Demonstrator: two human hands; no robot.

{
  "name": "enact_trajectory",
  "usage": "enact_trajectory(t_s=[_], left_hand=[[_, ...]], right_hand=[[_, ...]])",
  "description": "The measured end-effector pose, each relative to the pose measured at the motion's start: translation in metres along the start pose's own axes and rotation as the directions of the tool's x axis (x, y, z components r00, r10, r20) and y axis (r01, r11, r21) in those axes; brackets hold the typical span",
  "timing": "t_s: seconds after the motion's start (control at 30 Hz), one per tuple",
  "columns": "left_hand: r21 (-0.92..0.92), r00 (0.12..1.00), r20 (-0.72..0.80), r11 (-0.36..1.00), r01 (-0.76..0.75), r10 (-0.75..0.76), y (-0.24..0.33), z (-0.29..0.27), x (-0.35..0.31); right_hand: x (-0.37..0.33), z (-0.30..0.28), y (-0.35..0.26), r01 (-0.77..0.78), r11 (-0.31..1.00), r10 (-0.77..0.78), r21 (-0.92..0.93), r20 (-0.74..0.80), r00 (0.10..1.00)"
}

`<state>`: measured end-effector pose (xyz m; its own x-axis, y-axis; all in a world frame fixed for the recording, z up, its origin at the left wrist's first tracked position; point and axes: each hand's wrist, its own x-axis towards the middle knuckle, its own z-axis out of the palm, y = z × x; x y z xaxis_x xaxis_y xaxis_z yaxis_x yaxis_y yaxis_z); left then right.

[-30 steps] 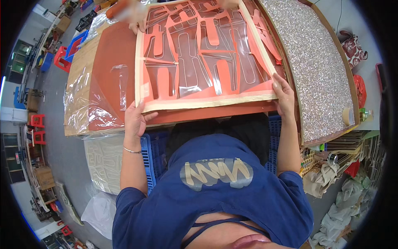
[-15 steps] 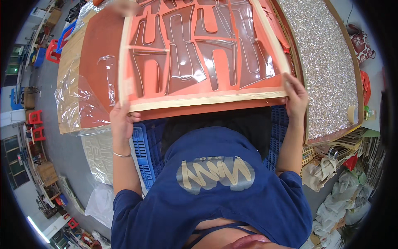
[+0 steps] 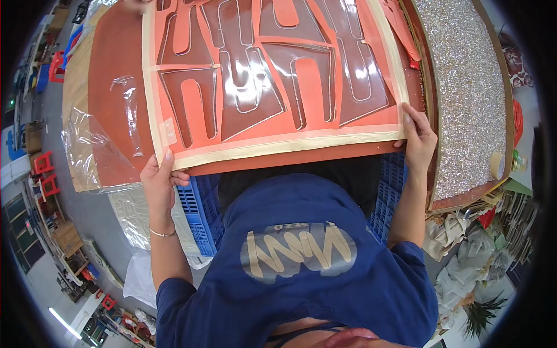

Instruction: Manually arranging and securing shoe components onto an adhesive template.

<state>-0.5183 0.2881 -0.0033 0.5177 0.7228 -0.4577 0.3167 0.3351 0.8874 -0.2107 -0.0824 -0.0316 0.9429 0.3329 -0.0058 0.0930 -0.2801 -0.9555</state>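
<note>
The left hand [image 3: 158, 181] and right hand [image 3: 419, 138], thumb and fingers pinched together, grip opposite near corners of a cream-bordered coral cut-out sheet [image 3: 309, 81] positioned over a reddish-brown board [image 3: 114, 55].

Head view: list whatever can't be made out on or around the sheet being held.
All in the head view:
- Taped orange sheet: far edge cut off by the picture's top edge.
- Right hand: some fingers hidden behind the sheet's corner.
- Another person's hand: blurred, and cut off by the top edge.
- Left-side blue crate: upper part hidden by the brown board.
</note>
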Motion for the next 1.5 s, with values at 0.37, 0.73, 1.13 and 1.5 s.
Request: enact_trajectory(t_s=[0.37,0.73,1.13,1.5], left_hand=[[-0.013,1.0,-0.025,1.0,-0.013,0.013,-0.011,-0.004,0.011],[0.049,0.998,-0.041,0.998,-0.042,0.044,-0.013,-0.004,0.009],[-0.096,0.996,-0.071,0.993,-0.068,0.062,-0.01,0.0,0.01],[-0.109,0.997,-0.062,0.993,-0.047,0.04,-0.012,-0.004,0.012]], right_hand=[[-0.002,0.002,-0.004,-0.035,0.999,0.036,-0.041,0.009,0.999],[0.001,0.004,-0.011,-0.127,0.989,0.125,-0.071,-0.031,0.992],[0.006,-0.002,0.001,0.185,0.972,-0.184,-0.145,0.023,0.983],[0.0,0.004,-0.014,-0.078,0.986,0.09,-0.15,0.077,0.993]])
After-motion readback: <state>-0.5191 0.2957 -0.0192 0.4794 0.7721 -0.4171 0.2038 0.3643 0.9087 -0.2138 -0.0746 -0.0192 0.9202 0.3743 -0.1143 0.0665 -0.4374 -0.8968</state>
